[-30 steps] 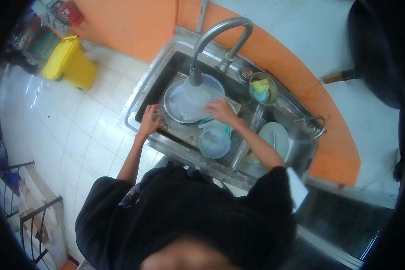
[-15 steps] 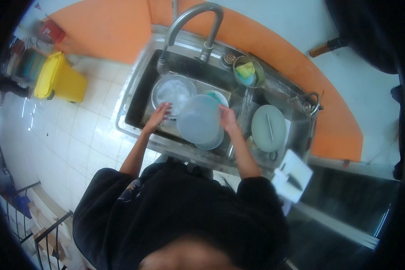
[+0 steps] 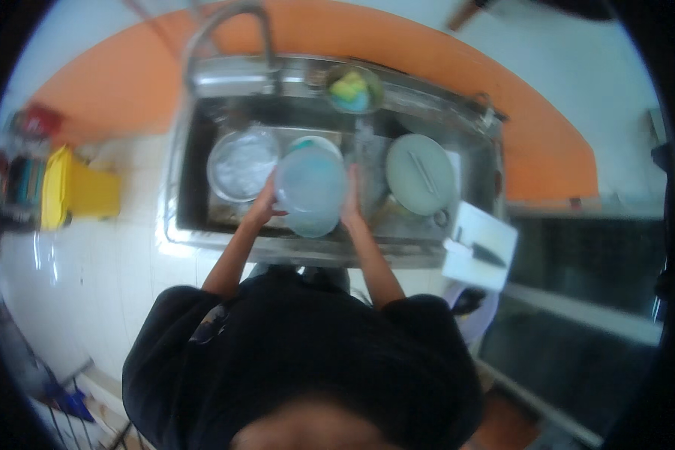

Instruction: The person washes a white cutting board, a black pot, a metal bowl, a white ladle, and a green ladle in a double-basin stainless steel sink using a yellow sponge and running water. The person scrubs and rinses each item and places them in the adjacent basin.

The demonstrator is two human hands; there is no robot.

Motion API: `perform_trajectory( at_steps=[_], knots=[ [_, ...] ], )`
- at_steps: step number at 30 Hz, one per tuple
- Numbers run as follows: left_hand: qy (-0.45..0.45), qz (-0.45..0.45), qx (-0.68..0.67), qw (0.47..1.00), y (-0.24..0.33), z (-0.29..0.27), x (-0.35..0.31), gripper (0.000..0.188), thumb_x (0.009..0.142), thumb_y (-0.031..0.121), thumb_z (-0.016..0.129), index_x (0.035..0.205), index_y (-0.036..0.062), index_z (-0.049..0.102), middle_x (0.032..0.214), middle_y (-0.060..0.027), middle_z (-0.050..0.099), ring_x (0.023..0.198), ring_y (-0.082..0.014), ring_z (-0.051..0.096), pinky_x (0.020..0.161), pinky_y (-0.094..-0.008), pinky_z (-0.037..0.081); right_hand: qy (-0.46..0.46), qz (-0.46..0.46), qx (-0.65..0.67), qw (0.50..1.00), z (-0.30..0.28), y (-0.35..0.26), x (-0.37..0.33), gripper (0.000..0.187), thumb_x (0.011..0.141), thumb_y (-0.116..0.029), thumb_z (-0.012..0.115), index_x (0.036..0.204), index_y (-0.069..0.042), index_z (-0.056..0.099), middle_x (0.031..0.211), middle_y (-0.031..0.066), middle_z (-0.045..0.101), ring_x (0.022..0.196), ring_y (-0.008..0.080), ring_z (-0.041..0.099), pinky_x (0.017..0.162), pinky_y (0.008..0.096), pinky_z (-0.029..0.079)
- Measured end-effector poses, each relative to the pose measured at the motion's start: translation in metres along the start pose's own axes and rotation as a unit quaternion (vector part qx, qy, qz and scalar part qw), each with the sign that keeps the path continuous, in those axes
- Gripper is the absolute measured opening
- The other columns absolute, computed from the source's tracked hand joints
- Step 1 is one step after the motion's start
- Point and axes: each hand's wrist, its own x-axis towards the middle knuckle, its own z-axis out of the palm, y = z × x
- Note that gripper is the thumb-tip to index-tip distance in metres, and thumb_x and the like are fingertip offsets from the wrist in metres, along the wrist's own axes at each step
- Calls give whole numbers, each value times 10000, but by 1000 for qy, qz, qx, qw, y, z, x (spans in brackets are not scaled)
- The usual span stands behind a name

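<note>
A round translucent bowl (image 3: 312,178) is held over the left basin of the steel sink, between my two hands. My left hand (image 3: 265,203) is closed on its left side, and my right hand (image 3: 351,204) grips the right rim. Beneath it, the edge of another translucent bowl (image 3: 313,226) shows. A pale dish with a green patch (image 3: 315,142) is partly hidden behind the held bowl. To the left sits a round metal basin (image 3: 244,166) with cloudy, sudsy-looking water. Blur hides the fingertips.
A curved faucet (image 3: 266,45) rises at the back left. Behind the sink divider stands a bowl with yellow and blue sponges (image 3: 350,91). The right basin holds a pale green round dish (image 3: 409,191) with a thin stick on it. Right of the sink lies a white cutting board (image 3: 495,274) with a knife.
My left hand has moved from beside the metal basin to the bowl's left side; both hands now hold it. The head view has turned and shifted, moving the sink within it.
</note>
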Motion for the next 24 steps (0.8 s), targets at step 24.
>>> perform_trajectory(
  at_steps=[24],
  knots=[
    [-266,9,326,907,-14,219,22,478,894,388,497,1280,120,412,1159,-89,525,999,-200,548,817,-335,449,575,-214,136,778,-372,-189,-279,951,676,-602,577,1426,-211,143,1474,156,91,1349,400,48,974,678,102]
  ],
)
